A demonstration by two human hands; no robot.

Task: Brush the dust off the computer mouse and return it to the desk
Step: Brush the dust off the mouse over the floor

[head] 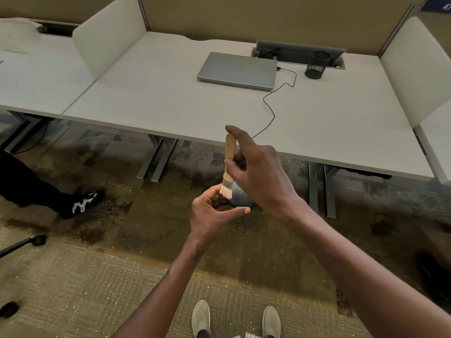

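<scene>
Right hand [261,174] fingers curled round wooden-handled flat brush [229,164], index finger straight along handle, pale bristles down on dark rounded computer mouse [240,197]. Left hand [212,213] fingers clamped round mouse, held in air before white desk [170,93]. Thin black cable [271,106] runs to closed grey laptop [236,69] on desk; black mesh pen cup [317,65] beside it.
</scene>
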